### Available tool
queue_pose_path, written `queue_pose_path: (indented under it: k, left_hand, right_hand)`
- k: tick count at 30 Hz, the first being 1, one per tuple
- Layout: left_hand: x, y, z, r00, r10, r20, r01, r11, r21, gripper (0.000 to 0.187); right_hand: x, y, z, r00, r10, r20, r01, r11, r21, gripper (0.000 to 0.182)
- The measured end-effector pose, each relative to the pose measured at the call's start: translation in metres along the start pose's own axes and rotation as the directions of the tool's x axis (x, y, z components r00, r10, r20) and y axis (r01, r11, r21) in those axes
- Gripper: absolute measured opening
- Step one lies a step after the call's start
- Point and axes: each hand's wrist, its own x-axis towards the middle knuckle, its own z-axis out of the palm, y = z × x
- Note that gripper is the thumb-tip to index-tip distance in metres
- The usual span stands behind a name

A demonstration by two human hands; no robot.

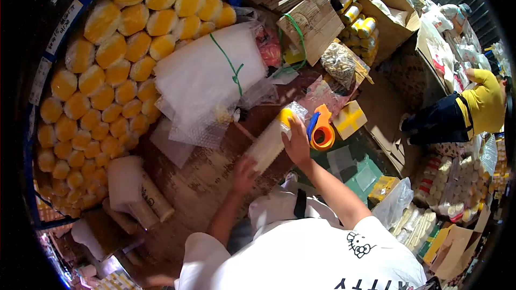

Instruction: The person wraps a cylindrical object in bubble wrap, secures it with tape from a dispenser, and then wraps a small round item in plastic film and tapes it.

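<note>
Left hand (244, 174) grips lower end of wrapped roll (271, 138); right hand (297, 140) flat on upper end.

Bare tabletop (204, 182) is lying open beside the left hand (244, 174). Bubble wrap (207, 80) and a tape dispenser (321, 129) are crowding the far side.

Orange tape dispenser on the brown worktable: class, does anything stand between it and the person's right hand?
Nothing visible does. The right hand rests on the bubble-wrapped yellow-capped cylinder, and the orange tape dispenser sits directly beside it on the brown worktable.
</note>
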Motion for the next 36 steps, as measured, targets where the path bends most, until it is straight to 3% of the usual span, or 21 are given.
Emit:
queue_pose_path:
  k: [1, 2, 4, 6, 8, 14, 16, 19, 21, 22, 24, 27, 28, 30, 31, 33, 35, 36]
  left_hand:
    - [0.0, 0.001, -0.001, 1.0, -0.002, 0.0, 0.002, 1.0, 0.006, 0.034]
    - [0.0, 0.003, -0.002, 0.999, 0.031, 0.011, -0.032, 0.998, 0.053, 0.033]
    - [-0.001, 0.004, -0.001, 0.998, 0.063, 0.024, -0.065, 0.992, 0.111, 0.033]
    - [-0.002, 0.0, 0.002, 0.99, 0.144, 0.01, -0.144, 0.98, 0.134, 0.03]
    - [-0.002, -0.001, 0.0, 0.993, 0.117, 0.022, -0.119, 0.985, 0.123, 0.029]
    - [-0.001, 0.017, -0.009, 0.993, 0.077, 0.092, -0.089, 0.987, 0.137, 0.027]
    - [0.004, 0.017, -0.011, 0.992, 0.062, 0.108, -0.076, 0.989, 0.125, 0.028]
    - [0.002, 0.018, -0.007, 0.982, 0.107, 0.153, -0.149, 0.943, 0.297, 0.027]
    - [0.003, 0.027, -0.005, 0.974, 0.161, 0.161, -0.226, 0.781, 0.583, 0.029]
    - [0.017, 0.039, -0.012, 0.971, 0.171, 0.169, -0.238, 0.772, 0.59, 0.029]
    - [0.051, 0.069, -0.03, 0.97, -0.046, 0.238, -0.108, 0.799, 0.592, 0.033]
    - [0.089, 0.055, -0.012, 0.991, -0.056, 0.125, -0.034, 0.784, 0.619, 0.041]
    - [0.087, 0.039, 0.002, 0.995, -0.019, 0.095, -0.043, 0.791, 0.611, 0.041]
    - [0.06, 0.002, 0.031, 0.963, -0.209, 0.169, 0.115, 0.888, 0.444, 0.05]
    - [0.068, 0.019, 0.026, 0.967, -0.194, 0.168, 0.106, 0.899, 0.426, 0.05]
    - [0.066, 0.053, 0.01, 0.877, -0.437, 0.202, 0.324, 0.846, 0.423, 0.057]
    - [0.05, 0.044, 0.01, 0.897, -0.396, 0.195, 0.318, 0.886, 0.336, 0.058]
    - [0.043, 0.038, 0.01, 0.925, -0.347, 0.158, 0.299, 0.917, 0.263, 0.059]
  right_hand:
    - [0.008, -0.002, 0.0, 0.989, -0.102, 0.11, 0.112, 0.99, -0.083, 0.052]
    - [0.017, -0.003, 0.0, 0.988, -0.104, 0.111, 0.113, 0.991, -0.076, 0.052]
    - [0.037, -0.011, -0.003, 0.844, -0.332, 0.421, 0.418, 0.899, -0.13, 0.057]
    - [0.043, -0.016, 0.005, 0.82, -0.329, 0.468, 0.427, 0.896, -0.119, 0.056]
    - [0.04, -0.018, 0.015, 0.758, -0.251, 0.602, 0.397, 0.91, -0.12, 0.054]
    - [0.012, -0.002, 0.006, 0.628, -0.373, 0.683, 0.544, 0.838, -0.042, 0.056]
    - [0.001, -0.002, 0.006, 0.628, -0.405, 0.665, 0.576, 0.816, -0.046, 0.058]
    - [-0.012, -0.002, 0.005, 0.635, -0.428, 0.644, 0.632, 0.767, -0.114, 0.061]
    - [-0.015, -0.002, 0.006, 0.662, -0.417, 0.623, 0.636, 0.752, -0.173, 0.062]
    - [-0.017, -0.002, 0.006, 0.67, -0.409, 0.619, 0.617, 0.77, -0.16, 0.062]
    - [-0.019, -0.008, 0.001, 0.688, -0.407, 0.601, 0.581, 0.806, -0.119, 0.058]
    - [-0.022, -0.01, 0.007, 0.682, -0.39, 0.619, 0.659, 0.695, -0.288, 0.053]
    - [-0.026, -0.002, 0.017, 0.69, -0.404, 0.6, 0.676, 0.656, -0.336, 0.051]
    - [-0.037, 0.003, 0.022, 0.705, -0.399, 0.587, 0.681, 0.612, -0.402, 0.049]
    - [-0.042, 0.0, 0.016, 0.736, -0.411, 0.538, 0.643, 0.672, -0.366, 0.052]
    - [-0.044, -0.005, 0.009, 0.769, -0.4, 0.498, 0.596, 0.73, -0.334, 0.055]
    - [-0.051, -0.013, 0.004, 0.774, -0.303, 0.556, 0.554, 0.749, -0.364, 0.06]
    - [-0.053, -0.014, 0.005, 0.803, -0.326, 0.498, 0.531, 0.772, -0.351, 0.066]
